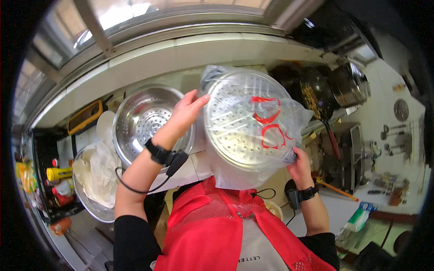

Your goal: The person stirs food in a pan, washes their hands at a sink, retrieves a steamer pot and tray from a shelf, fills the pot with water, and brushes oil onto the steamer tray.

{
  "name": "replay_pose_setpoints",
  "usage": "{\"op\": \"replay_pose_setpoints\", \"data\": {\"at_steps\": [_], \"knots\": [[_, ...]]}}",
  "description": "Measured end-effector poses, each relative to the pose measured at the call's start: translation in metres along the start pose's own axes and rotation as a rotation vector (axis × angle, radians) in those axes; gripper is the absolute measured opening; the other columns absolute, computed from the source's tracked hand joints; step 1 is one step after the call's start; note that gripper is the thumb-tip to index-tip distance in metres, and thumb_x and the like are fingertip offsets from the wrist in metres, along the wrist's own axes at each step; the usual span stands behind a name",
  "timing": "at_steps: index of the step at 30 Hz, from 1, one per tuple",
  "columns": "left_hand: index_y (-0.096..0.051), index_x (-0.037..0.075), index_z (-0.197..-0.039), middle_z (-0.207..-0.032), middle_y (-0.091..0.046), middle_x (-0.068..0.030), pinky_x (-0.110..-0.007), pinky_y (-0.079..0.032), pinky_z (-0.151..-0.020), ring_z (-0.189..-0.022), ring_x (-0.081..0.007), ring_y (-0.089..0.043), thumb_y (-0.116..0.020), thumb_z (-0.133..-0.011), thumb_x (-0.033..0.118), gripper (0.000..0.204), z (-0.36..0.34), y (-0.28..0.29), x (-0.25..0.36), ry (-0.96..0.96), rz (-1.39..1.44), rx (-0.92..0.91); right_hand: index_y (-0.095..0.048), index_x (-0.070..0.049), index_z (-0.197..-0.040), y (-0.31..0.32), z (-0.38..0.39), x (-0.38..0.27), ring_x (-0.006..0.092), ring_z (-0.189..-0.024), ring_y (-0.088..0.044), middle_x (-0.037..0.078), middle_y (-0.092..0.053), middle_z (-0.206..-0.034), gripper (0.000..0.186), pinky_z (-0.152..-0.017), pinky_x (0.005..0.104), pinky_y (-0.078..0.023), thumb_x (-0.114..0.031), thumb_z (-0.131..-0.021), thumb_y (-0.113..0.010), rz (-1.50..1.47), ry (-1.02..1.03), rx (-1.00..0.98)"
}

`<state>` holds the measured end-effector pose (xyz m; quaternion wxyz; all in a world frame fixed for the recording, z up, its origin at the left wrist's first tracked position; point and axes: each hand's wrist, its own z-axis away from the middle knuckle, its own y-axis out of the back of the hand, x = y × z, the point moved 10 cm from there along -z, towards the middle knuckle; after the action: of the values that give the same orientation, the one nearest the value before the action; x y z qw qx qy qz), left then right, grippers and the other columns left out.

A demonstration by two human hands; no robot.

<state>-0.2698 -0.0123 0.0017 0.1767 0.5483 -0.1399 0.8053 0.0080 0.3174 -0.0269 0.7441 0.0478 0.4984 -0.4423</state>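
Note:
A round perforated steel steamer tray [230, 117] sits inside a clear plastic bag with red print [294, 117]. My left hand [185, 113] has its fingers stretched out, touching the bag at the tray's upper left edge. My right hand [298, 165] grips the bag at the tray's lower right side. Left of the bagged tray is a steel colander bowl [144, 104]. Further left, a steel basin [97, 215] holds crumpled pale plastic [97, 176].
A dark wok [316, 90] and steel pot [350, 86] stand at right, beside a sink [352, 144]. Utensils [393, 128] hang on the tiled wall. A yellow-rimmed tray [85, 117] and several bottles [58, 174] stand left. A window ledge [190, 52] runs behind.

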Motion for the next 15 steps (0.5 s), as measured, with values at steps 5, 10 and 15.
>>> {"op": "replay_pose_setpoints", "data": {"at_steps": [5,10,15], "knots": [[-0.045,-0.006,-0.126,-0.121,-0.050,-0.0231,-0.037,-0.036,-0.097,-0.114,-0.0321,-0.047,-0.066,-0.079,0.036,0.066,0.031,0.005,0.052,-0.409,-0.548,0.239,-0.048,0.000,-0.117,-0.049,0.042,0.018,0.0194,-0.095,-0.060,0.009,-0.059,-0.111,0.032,-0.085,0.0350,-0.050,-0.017,-0.090,-0.054,-0.016,-0.141,-0.120],[-0.049,0.001,-0.123,-0.120,-0.052,-0.0154,-0.037,-0.037,-0.097,-0.113,-0.0286,-0.049,-0.071,-0.075,0.021,0.056,0.061,-0.104,0.120,-0.650,-0.869,0.091,-0.043,-0.001,-0.124,-0.055,0.065,0.028,0.0184,-0.100,-0.055,0.009,-0.055,-0.116,0.043,-0.084,0.0333,-0.047,-0.022,-0.090,-0.057,0.160,-0.135,-0.396],[-0.058,0.005,-0.115,-0.117,-0.056,-0.0149,-0.034,-0.039,-0.096,-0.114,-0.0272,-0.050,-0.068,-0.076,0.007,0.039,0.060,-0.265,0.122,-0.738,-0.902,-0.355,-0.046,0.003,-0.114,-0.059,0.069,0.028,0.0328,-0.103,-0.052,0.022,-0.051,-0.113,0.050,-0.088,0.0377,-0.043,-0.029,-0.080,-0.063,0.696,0.289,-0.779]]}}
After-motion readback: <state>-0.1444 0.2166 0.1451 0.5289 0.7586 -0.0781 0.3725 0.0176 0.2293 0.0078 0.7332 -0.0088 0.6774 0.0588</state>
